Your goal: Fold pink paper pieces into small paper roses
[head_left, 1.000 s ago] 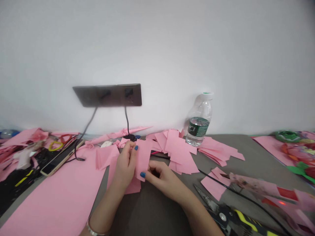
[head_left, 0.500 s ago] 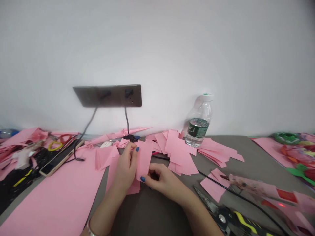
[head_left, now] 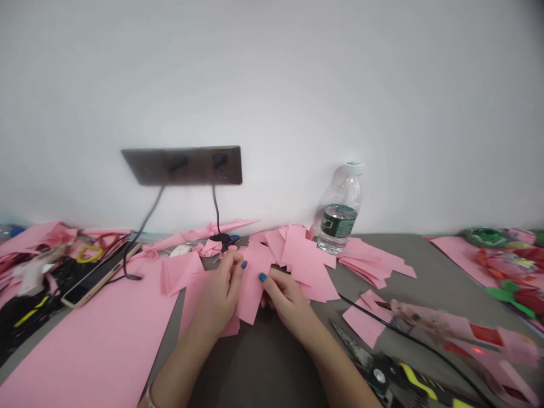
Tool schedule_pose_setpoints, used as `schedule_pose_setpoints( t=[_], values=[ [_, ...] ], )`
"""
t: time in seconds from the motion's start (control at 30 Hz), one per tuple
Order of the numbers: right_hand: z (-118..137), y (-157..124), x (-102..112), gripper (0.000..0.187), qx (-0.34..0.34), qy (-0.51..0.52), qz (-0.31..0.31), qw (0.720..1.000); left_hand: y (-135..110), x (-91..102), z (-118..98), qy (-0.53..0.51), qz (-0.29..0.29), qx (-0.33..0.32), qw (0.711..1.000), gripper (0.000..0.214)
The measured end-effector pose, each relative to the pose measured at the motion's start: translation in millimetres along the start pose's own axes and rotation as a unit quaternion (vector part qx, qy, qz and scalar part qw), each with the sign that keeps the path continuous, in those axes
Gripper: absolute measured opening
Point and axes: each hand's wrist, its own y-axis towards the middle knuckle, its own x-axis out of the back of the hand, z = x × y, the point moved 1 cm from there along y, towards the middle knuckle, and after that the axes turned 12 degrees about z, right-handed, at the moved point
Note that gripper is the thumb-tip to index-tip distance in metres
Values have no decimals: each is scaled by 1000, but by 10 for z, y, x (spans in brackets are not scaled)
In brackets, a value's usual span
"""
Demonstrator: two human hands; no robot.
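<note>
While the left hand [head_left: 219, 294] and the right hand [head_left: 289, 300] faced each other above the dark grey counter [head_left: 263, 362], a narrow strip of pink paper [head_left: 251, 289] stood tilted between them. The left fingers [head_left: 232, 272] pinched its left edge and the right fingers [head_left: 276, 286] closed against its right edge, so neither hand lay open. Thin and light, the paper looked soft enough to crease under any firm squeeze, so its edges seemed the place to take hold. Near on the right lay yellow-handled shears [head_left: 374, 374], with a black cable [head_left: 416, 331] running past them, while a broad pink sheet [head_left: 85, 334] spread across the near left. Farther off, a smartphone [head_left: 100, 272] lay at the left and loose pink paper pieces [head_left: 308, 263] overlapped beyond the hands. A water bottle [head_left: 340, 212] stood at the far edge, below a wall socket panel [head_left: 182, 165].
</note>
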Motion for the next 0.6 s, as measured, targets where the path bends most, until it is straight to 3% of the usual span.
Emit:
schedule_pose_setpoints(
  t=[0.07,0.13,0.23,0.4,0.53,0.6],
  values=[
    [24,-11,-14,30,7,1,28,1000,4,-2,3,-3,2,-4,1000,16],
    [24,-20,-45,33,-14,3,43,999,6,-5,-1,-3,9,-6,1000,16],
    [-24,-12,-71,46,-37,12,-26,999,1,-12,-15,-1,23,-5,1000,16],
    [-95,35,46,48,-24,121,-158,980,-17,-17,-11,-1,49,-19,999,15],
    [-57,35,150,48,23,146,-207,967,-13,-17,7,-2,47,-20,999,16],
    [-30,24,113,52,24,99,-176,979,-6,-13,5,-1,23,-17,1000,16]
  ],
)
